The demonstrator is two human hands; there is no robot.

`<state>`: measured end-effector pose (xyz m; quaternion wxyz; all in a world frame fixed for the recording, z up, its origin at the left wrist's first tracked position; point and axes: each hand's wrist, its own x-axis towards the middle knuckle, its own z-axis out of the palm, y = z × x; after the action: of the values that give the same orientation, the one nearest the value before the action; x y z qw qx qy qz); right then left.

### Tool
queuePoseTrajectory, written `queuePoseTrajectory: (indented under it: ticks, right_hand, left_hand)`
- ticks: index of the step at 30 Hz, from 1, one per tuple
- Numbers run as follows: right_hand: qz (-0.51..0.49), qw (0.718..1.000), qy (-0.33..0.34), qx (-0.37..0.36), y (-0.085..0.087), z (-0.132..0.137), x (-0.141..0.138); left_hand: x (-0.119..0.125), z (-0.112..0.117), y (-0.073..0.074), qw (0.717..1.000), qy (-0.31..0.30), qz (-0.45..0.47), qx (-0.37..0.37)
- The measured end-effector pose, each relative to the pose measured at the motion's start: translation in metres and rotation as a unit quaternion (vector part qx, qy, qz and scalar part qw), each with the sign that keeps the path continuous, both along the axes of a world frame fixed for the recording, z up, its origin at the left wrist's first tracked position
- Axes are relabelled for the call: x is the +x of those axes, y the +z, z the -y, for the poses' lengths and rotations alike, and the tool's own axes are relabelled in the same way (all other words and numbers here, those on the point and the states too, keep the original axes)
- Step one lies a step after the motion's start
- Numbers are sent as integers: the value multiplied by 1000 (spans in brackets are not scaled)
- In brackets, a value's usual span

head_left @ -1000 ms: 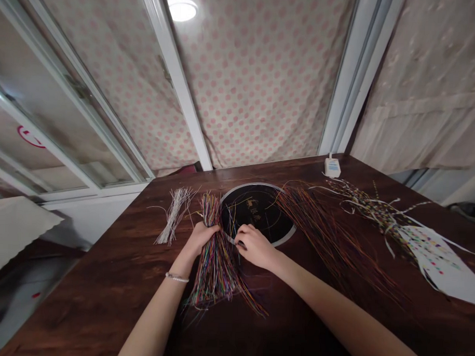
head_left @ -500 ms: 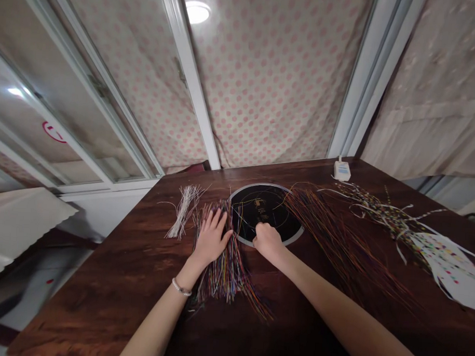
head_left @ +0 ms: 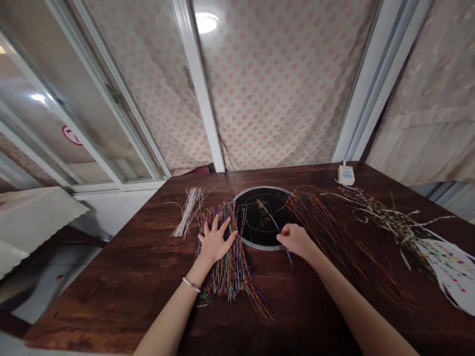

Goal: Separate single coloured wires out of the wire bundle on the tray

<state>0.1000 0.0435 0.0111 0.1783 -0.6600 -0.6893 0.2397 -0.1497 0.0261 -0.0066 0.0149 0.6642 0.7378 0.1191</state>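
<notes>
My left hand (head_left: 216,243) lies with fingers spread on a thick bundle of multicoloured thin strands (head_left: 224,279), which could be cords or wires. At the lower right rim of a round black plate (head_left: 255,220) with gold lettering, my right hand (head_left: 295,239) is closed in a pinch. From its fingertips a thin pale strand (head_left: 273,219) slants up over the plate, and a bluish end sticks out below the hand. A few loose strands lie across the plate. Right of it spreads a reddish-brown bundle of long strands (head_left: 336,238).
A bundle of white strands (head_left: 188,211) lies at the left. On the right are dark beaded strands (head_left: 388,217) and a white sheet with coloured dots (head_left: 452,271). A small white box (head_left: 345,175) stands at the back of the dark wooden table (head_left: 121,278).
My right hand has moved right and now shows a thin strand pinched in it. My left hand has stayed on the multicoloured bundle, its fingers spread wider. The view has shifted slightly.
</notes>
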Motion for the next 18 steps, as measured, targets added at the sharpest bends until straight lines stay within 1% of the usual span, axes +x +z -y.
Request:
queuePoseTrajectory:
  ticks: [3,5,8,14,18]
  right_hand:
    - [-97,995,-3,6,-4,4,4]
    - [-136,990,-3,24,-6,7,5]
    - [-159,985,-3,59,-6,11,4]
    - [-184,977,-23,105,-2,11,3]
    - [-200,971,-20,128,-2,11,4]
  left_hand:
    - [2,1,1,1000,16,5,9]
    - [4,1,2,999,37,10,14]
    - [4,2,3,999,47,25,13]
    - [6,5,2,999,12,17,29]
    - [10,6,-1,999,-4,-1,45]
